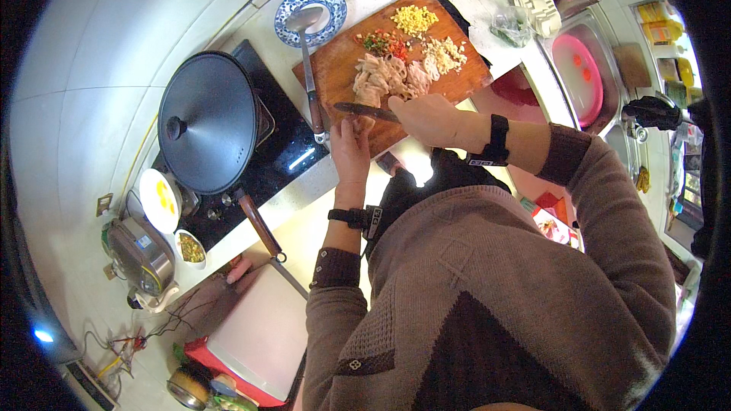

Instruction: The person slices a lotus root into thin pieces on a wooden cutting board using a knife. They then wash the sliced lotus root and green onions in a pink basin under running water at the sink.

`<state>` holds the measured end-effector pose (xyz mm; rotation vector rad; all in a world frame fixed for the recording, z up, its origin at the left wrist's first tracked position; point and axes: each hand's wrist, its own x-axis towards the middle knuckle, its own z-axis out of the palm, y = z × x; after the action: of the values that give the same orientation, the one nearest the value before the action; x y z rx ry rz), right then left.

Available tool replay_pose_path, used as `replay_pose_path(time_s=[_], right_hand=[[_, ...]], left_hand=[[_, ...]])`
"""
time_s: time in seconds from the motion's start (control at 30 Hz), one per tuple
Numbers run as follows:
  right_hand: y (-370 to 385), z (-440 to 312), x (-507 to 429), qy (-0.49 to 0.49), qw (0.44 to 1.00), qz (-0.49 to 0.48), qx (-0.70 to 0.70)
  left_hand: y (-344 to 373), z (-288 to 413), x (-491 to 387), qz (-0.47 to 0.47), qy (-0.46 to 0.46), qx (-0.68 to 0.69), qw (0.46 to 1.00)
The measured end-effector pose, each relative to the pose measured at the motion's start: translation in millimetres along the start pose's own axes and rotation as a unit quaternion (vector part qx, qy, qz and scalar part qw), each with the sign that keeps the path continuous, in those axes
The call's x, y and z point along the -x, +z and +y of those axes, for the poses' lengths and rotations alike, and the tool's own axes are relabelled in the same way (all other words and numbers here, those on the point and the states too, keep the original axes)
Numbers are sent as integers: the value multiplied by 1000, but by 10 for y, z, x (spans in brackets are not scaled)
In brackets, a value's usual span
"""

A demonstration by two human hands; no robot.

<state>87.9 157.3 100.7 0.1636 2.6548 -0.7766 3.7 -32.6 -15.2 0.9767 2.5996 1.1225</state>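
My right hand grips a kitchen knife, its dark blade lying across the near-left part of a wooden cutting board. Just below the blade, the fingers of my left hand hold a piece of pale meat against the board. Beyond the knife sits a heap of sliced pale meat. Around it are chopped red and green peppers, yellow diced pieces and a minced whitish heap. My left fingertips are partly hidden by the meat and blade.
A long-handled metal ladle leans from a blue-and-white plate along the board's left edge. Left of it, a lidded wok stands on a black cooktop, handle toward me. A pink basin fills the right-hand sink.
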Motion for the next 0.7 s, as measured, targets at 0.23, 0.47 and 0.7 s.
replay_pose_path(time_s=[0.23,0.47,0.7], right_hand=[[225,48,-194,-31,999,15,-2],[437,138,-237,29,999,-27,6],[72,54,-116,-11,1000,-12,-1]], left_hand=[[66,-73,14,23,22,-14,999],[86,-63,45,22,-17,19,999],[77,-71,45,31,2,-2,1000]])
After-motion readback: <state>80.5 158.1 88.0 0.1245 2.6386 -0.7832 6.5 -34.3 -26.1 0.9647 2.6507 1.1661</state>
